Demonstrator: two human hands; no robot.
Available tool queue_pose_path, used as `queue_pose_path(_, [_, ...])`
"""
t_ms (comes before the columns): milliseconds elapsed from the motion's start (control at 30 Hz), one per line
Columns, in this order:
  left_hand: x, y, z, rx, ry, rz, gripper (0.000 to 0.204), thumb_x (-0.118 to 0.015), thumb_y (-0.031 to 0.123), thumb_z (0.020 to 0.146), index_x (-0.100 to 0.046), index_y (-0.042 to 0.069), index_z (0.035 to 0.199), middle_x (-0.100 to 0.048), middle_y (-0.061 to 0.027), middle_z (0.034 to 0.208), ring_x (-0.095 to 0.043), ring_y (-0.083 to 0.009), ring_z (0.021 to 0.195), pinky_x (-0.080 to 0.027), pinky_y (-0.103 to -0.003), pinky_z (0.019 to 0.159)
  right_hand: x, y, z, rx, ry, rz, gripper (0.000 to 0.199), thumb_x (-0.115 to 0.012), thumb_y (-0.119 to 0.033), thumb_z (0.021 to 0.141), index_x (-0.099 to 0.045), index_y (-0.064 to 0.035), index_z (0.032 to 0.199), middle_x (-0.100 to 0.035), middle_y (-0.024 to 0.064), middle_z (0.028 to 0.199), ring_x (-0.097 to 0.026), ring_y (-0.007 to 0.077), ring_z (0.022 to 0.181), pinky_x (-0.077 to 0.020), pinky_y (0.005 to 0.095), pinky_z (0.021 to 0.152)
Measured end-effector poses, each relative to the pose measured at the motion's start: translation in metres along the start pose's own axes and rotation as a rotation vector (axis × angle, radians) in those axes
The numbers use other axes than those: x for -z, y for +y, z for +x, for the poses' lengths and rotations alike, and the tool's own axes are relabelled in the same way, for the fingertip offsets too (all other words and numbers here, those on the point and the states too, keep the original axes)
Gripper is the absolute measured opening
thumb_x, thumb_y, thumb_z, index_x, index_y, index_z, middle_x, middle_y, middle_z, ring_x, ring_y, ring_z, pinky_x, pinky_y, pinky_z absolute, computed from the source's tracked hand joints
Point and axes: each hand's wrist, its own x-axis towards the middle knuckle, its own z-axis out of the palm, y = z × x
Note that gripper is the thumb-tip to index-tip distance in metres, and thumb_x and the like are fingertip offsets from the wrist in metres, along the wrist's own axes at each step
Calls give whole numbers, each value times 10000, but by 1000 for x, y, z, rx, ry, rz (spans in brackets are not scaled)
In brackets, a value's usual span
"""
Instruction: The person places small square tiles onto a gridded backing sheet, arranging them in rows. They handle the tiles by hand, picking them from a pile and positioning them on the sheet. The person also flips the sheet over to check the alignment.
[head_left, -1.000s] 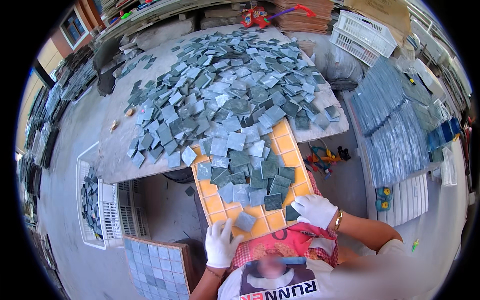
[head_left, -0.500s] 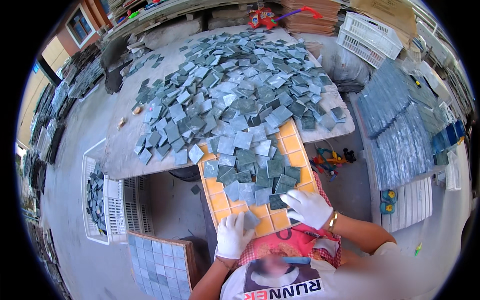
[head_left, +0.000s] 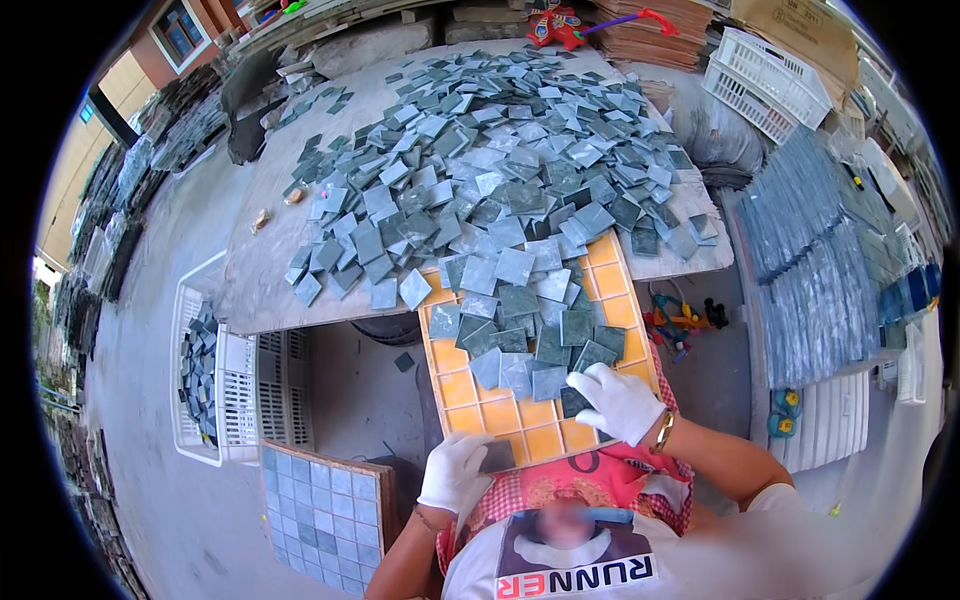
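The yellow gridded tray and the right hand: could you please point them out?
Yellow gridded tray (head_left: 499, 416): head view, on a bare cell.
Right hand (head_left: 617, 403): head view, on the white glove's back.

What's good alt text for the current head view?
White-gloved left hand at a grey tile by the near edge of a yellow tray; gloved right hand at a green tile farther right. Loose tiles cover much of the tray and heap on the table beyond; a white crate of tiles stands at left.
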Motion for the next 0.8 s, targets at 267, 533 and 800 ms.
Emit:
queue_pose_path(267, [2,-2,-8,-113,-76,299,568,-781,184,661,-590,32,1174,-508,-154,1175,-574,-314,966,-496,-391,836,4,-5,-8,31,70,-38,547,-767,-242,696,-504,-66,1142,-495,108,1047,-550,267,945,-503,370,788])
queue_pose_path(533, [-17,2,-8,-153,-56,370,554,-781,221,657,-611,47,1155,-521,-115,1042,-553,-308,930,-479,-390,812,-11,-13,-31,1,-63,98,495,-715,-204,754,-513,-38,1174,-488,126,1078,-580,291,968,-508,367,810])
queue_pose_path(800, [-18,9,-1,-109,-57,337,490,-753,196,696,-622,49,1145,-533,-119,1036,-552,-321,944,-475,-395,828,-24,-24,-35,-62,-90,245,420,-676,-175,782,-535,-21,1147,-500,143,1071,-595,309,921,-512,373,795])
